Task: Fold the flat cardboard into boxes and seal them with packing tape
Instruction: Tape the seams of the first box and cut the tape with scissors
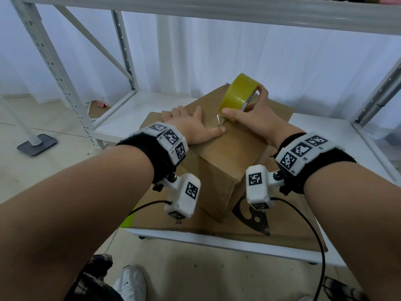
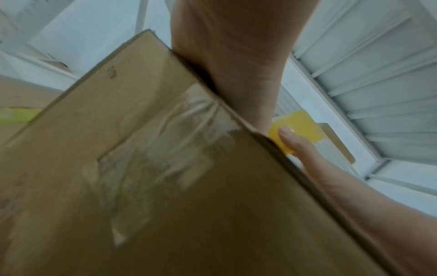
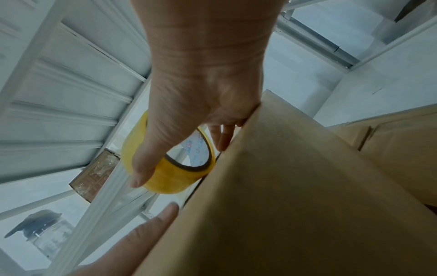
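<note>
A: Hands first. Left hand (image 1: 191, 124) lies flat on top of the box (image 1: 219, 168), fingers spread and straight, thumb tip at the middle seam. Holds nothing, just pins the flaps down, I'd say.

B: Right hand (image 1: 251, 118)?

A: Gripping the tape roll (image 1: 239, 92). Thumb pressed on the outer face, fingers curled through the core; the right wrist view shows that clearly. Roll stands on edge on the box top, low edge touching the cardboard right by the seam.

B: Tape strip already out?

A: A short clear bit shows under the roll at the seam (image 1: 221, 120), just beyond the left thumb. Judgement: the top seam is being taped, early in the run.

B: Why the flat left hand?

A: Likely so the flaps stay shut and the box doesn't slide when the roll gets pulled away.

B: Nearer stuff?

A: The left wrist view shows old wrinkled tape (image 2: 165, 149) on the near side of the box. The box sits on flat cardboard sheets (image 1: 288, 227), more boxes to fold, stacked on the white surface (image 1: 230, 242).

B: Farther?

A: White metal shelving frame (image 1: 65, 83) behind, pale curtain beyond. Small pink clip (image 1: 102, 104) at the back left, unrelated.
</note>
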The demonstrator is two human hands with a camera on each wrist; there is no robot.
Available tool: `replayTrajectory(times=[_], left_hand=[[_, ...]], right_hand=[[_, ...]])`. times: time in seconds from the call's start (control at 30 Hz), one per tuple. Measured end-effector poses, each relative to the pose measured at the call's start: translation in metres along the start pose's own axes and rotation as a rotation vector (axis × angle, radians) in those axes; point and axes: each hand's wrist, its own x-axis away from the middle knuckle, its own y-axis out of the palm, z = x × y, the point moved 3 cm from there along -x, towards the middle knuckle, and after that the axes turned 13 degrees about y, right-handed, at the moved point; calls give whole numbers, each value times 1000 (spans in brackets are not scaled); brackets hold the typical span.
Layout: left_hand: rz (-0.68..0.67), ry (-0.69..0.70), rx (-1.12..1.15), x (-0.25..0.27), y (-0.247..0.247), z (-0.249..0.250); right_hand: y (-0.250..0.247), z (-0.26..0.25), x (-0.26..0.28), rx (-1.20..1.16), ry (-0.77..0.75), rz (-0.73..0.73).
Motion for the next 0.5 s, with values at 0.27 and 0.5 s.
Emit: replayTrajectory(times=[0.27, 0.5], left_hand=[[-41, 11, 33, 4, 11, 19], [-52, 87, 42, 6, 8, 16]], right_hand=[[-10, -22, 0, 104, 14, -15], [-31, 18, -9, 408, 170, 233]])
